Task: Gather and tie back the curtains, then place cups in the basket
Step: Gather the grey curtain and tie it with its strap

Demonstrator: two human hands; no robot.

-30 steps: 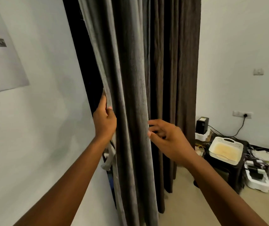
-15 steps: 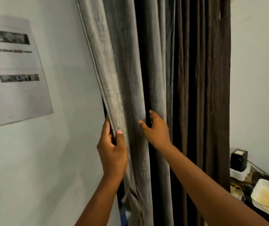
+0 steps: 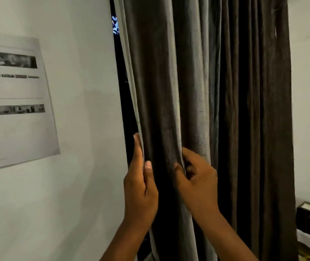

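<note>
Nearest the camera, two bare forearms rose toward the curtain (image 3: 197,91), which hung in long vertical folds from above the top of the view to below the bottom. The left hand (image 3: 141,191) stood upright at the curtain's left edge, its thumb (image 3: 148,166) in front of the cloth and its fingers behind, pinching that edge. Just right of it, the right hand (image 3: 197,183) was curled into the next fold over, fingers hooked around a pleat and thumb pressing toward them, so both hands gripped cloth and neither was free. A single broad fold of the curtain lay between the two hands.

The relation that mattered ran sideways: the bulk of the curtain lay to the right of both hands, its long axis vertical, and the right hand was the nearer one to those ungathered folds. Judging from this, gathering was only beginning, and the next reach would fall to the right hand, travelling across the pleats while the left held the edge.

Behind the curtain's left edge showed a dark gap (image 3: 126,102). Left of the curtain, a printed sheet (image 3: 14,98) was stuck on the wall (image 3: 78,185). Low to the curtain's right sat a small black box (image 3: 308,217). No cups or basket showed.
</note>
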